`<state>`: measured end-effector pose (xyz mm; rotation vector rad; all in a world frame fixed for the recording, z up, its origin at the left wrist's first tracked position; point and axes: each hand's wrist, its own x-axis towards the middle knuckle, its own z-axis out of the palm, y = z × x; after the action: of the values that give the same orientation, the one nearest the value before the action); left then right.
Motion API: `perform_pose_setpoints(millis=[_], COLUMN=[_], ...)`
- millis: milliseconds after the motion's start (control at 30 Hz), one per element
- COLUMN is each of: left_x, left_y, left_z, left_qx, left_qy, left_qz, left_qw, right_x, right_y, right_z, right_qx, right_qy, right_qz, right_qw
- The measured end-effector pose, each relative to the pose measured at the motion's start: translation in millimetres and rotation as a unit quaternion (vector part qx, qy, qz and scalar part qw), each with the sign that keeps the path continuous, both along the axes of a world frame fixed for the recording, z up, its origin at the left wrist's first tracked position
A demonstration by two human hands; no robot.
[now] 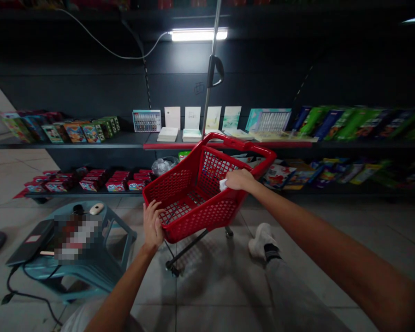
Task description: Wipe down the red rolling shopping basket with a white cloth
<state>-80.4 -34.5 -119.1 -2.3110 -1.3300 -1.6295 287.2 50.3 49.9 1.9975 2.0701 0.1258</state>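
A small red plastic shopping cart (207, 216) with a perforated basket stands in front of me, turned at an angle, its handle toward the upper right. My left hand (153, 226) grips the rim at the basket's near left corner, fingers over the edge. Bunched in my right hand (240, 180) is a white wipe or piece of tissue (223, 185); I cannot tell which. That hand is closed and lies at the basket's right rim, below the handle. No goods show inside the basket.
Behind the cart run dark shelves (100, 143) with boxes, books and snack bags. A metal pole (210, 46) with a black grip rises behind the handle. At left stands a blue-grey stool (90, 276) bearing a black device and a white mouse (97, 209); a cable trails down.
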Motion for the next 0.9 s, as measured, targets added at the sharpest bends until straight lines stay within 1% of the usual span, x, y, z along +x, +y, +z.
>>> perform_pose_setpoints(millis=[100,200,300,367,400,467,533,600,633,667,700,733,767,800,833,900], left_x=[-4,-9,-15,-16,-15,-10,-4,-1,0,0,1,1,1,2,3,5], left_y=[2,11,22,27,27,26,26,28,29,31,33,34,34,34,33,30], left_z=[3.8,4.9,5.4,7.0,8.5,13.0,18.7,24.5,26.9,28.8,30.1,30.9,31.2,31.3,31.2,31.0], left_qx=[-0.031,-0.057,-0.069,-0.053,-0.041,-0.031,-0.041,-0.058,-0.063,-0.065,-0.066,-0.065,-0.064,-0.064,-0.066,-0.066], left_qy=[-0.007,-0.019,-0.056,-0.068,-0.059,-0.009,0.044,0.084,0.101,0.120,0.139,0.157,0.173,0.186,0.197,0.217], left_qz=[0.004,0.020,0.067,0.090,0.084,0.049,0.028,0.035,0.042,0.049,0.060,0.075,0.096,0.115,0.130,0.140], left_qw=[0.999,0.998,0.994,0.992,0.994,0.998,0.998,0.994,0.992,0.989,0.986,0.982,0.978,0.974,0.969,0.964], right_x=[-7,-15,-25,-33,-37,-43,-47,-45,-42,-39,-34,-29,-23,-18,-12,1], right_y=[-8,-16,-21,-24,-25,-26,-25,-23,-21,-19,-17,-15,-14,-14,-15,-26], right_z=[0.4,0.9,0.6,-0.2,-0.8,-2.4,-4.7,-7.2,-8.3,-9.0,-9.4,-9.2,-8.6,-7.8,-7.0,-7.3], right_qx=[0.021,0.039,0.057,0.070,0.077,0.091,0.104,0.124,0.144,0.176,0.216,0.259,0.301,0.339,0.370,0.405], right_qy=[0.008,0.019,0.021,0.034,0.046,0.073,0.097,0.125,0.151,0.192,0.250,0.326,0.416,0.513,0.608,0.756], right_qz=[-0.022,-0.038,-0.056,-0.067,-0.072,-0.079,-0.085,-0.080,-0.073,-0.065,-0.059,-0.058,-0.063,-0.072,-0.083,-0.098], right_qw=[0.999,0.998,0.997,0.995,0.993,0.990,0.986,0.981,0.975,0.963,0.942,0.907,0.856,0.785,0.698,0.505])
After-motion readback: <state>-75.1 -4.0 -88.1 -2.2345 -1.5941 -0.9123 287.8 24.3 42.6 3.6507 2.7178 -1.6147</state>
